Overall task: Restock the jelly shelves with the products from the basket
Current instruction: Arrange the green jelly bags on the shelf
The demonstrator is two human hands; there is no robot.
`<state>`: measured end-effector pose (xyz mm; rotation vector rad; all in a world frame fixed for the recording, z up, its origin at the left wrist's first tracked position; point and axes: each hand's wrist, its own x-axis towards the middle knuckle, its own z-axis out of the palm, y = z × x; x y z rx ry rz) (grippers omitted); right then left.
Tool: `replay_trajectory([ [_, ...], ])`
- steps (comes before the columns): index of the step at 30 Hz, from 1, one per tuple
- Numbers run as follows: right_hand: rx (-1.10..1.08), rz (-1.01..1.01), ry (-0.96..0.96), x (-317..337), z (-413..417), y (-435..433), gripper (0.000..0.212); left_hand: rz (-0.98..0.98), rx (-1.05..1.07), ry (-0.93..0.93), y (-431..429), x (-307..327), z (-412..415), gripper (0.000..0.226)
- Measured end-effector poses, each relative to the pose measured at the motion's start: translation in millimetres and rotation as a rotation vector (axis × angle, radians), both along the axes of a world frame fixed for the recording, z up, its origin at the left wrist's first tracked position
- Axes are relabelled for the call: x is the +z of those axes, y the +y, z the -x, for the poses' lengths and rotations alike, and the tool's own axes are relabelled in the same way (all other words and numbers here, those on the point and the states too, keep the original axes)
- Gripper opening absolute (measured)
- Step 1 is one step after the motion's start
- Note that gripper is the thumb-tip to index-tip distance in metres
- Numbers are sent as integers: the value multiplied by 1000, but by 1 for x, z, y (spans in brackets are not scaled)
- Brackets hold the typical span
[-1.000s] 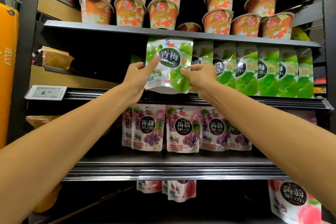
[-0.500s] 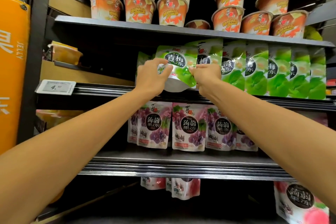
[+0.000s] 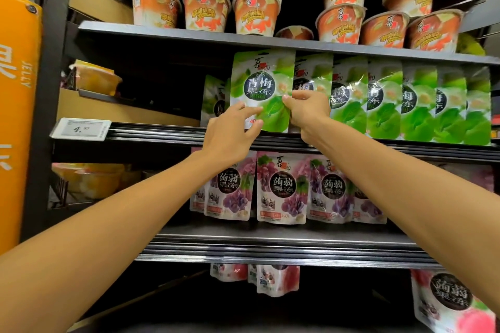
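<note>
Jelly shelves (image 3: 270,254) fill the whole view, and the middle shelf (image 3: 167,134) is the one to look at. Above the middle shelf sit lots of orange cups (image 3: 257,12), some stacked two high. On the middle shelf stands a long row of green bags (image 3: 384,105), packed side by side. Under the middle shelf stand purple bags (image 3: 281,189). One green bag (image 3: 259,81) stands up straight on the middle shelf, at the front left end of the row, with its bottom on the shelf. The right hand (image 3: 308,112) holds this bag by its right side, thumb (image 3: 288,101) on the front and fingers curled round the edge. The left hand (image 3: 230,135) only touches the bag low on its left, with a finger (image 3: 250,110) and thumb laid nearly straight on the front. A small white price tag (image 3: 81,129) is on the left end of the middle shelf's front edge.
</note>
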<state>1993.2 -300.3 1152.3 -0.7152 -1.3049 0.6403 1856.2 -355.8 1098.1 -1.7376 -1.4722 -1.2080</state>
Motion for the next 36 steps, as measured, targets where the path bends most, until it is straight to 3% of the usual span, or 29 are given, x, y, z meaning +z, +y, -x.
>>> replay_trajectory([
  [4,-52,-110,-67,-5,-25,4,18,89,-19,-6,2,1,-6,46],
  [8,-381,-258,-128,-15,-54,10,17,96,2,-12,4,-3,-13,51],
  [12,-542,-143,-366,-31,-76,20,31,93,6,4,3,-2,-20,49],
  [15,-630,-175,-494,-36,-85,20,26,77,8,-5,4,-1,-26,47],
  [22,-659,-163,-407,-36,-93,19,19,73,14,-10,5,1,-26,44],
  [29,-605,-134,-360,-44,-91,14,21,-29,-113,-26,-3,-11,-14,38],
  [36,-573,-328,-354,-85,-80,-11,18,-139,-312,-95,-27,-50,-5,24],
])
